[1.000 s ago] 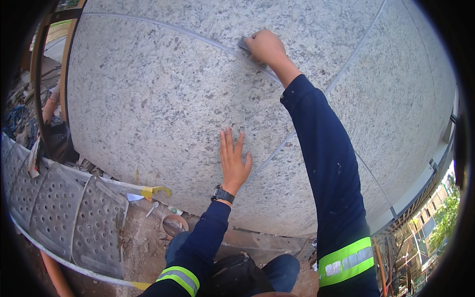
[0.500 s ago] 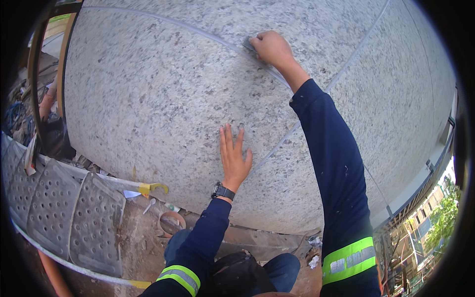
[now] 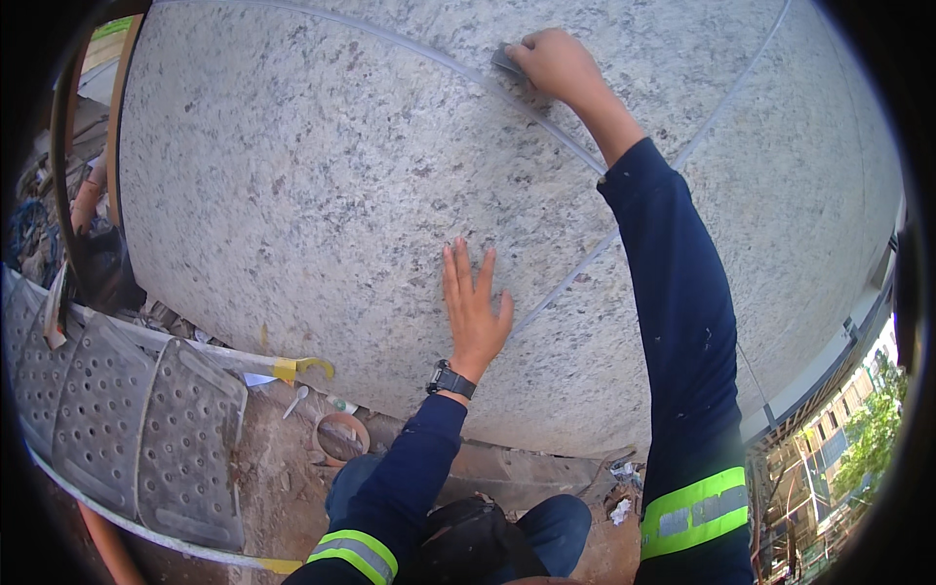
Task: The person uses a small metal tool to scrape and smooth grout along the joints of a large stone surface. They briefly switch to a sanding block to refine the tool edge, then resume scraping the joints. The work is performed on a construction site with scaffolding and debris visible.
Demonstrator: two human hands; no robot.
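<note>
A speckled grey-white stone panel wall (image 3: 322, 185) fills most of the view, crossed by pale grey joint strips (image 3: 429, 54). Up at the long joint, my right hand (image 3: 561, 66) is closed on a small dark grey flat piece (image 3: 505, 62), with its edge close to the strip. What kind of tool it is cannot be made out, since my fingers cover part of it. Lower down, my left hand (image 3: 475, 317) lies flat against the panel with its fingers spread, holding nothing. It rests beside the lower end of the slanting joint and wears a black watch (image 3: 450, 378).
At the left lies a perforated metal scaffold plank (image 3: 190, 439) with a yellow-ended hook (image 3: 304, 370). A round brown tub (image 3: 341, 437) and a white plastic spoon (image 3: 296, 401) are on the dirty floor. Crumpled litter (image 3: 621, 509) sits at the wall's foot. Scaffolding and a tree (image 3: 871, 439) show at far right.
My right hand, still gripping the dark piece, appears slightly farther right and up, just off the joint. The whole view has shifted a little; my left hand stays flat on the panel.
</note>
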